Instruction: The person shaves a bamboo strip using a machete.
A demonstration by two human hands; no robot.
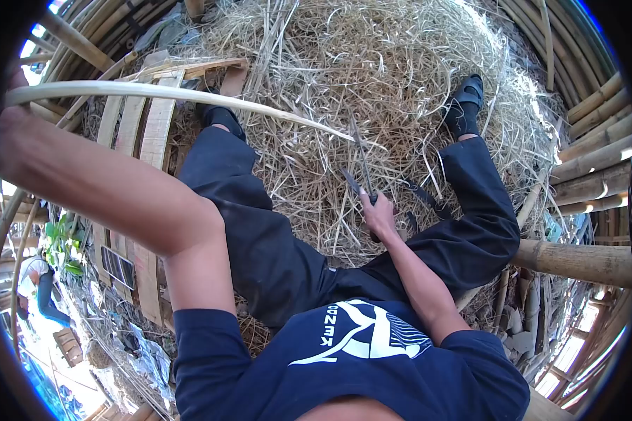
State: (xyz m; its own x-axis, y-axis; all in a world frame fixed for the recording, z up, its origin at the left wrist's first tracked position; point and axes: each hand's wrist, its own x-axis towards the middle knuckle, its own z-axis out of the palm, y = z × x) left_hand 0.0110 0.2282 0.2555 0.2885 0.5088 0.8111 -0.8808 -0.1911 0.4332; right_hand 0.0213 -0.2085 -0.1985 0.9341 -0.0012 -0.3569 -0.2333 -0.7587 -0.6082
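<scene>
Left hand (7, 126), dim at left edge, clamped on pale strip (182, 92); strip spans right to near the blade. Right hand (379, 214) wrapped round bladed tool (352, 182). Wide spacing probably steadies the strip.

Blurred at the dark left edge, the left hand (8, 119) probably hides one end of the bamboo strip (189, 95) it holds.

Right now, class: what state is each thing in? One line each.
Pale strip, raised and bowed.
Left hand, closed around the pale strip, dimly seen.
Knife, blade bare.
Right hand, closed around the knife.
Shavings, loose, strewn about.
Dark panel, lying on wooden slats.
Footwear, worn.
</scene>
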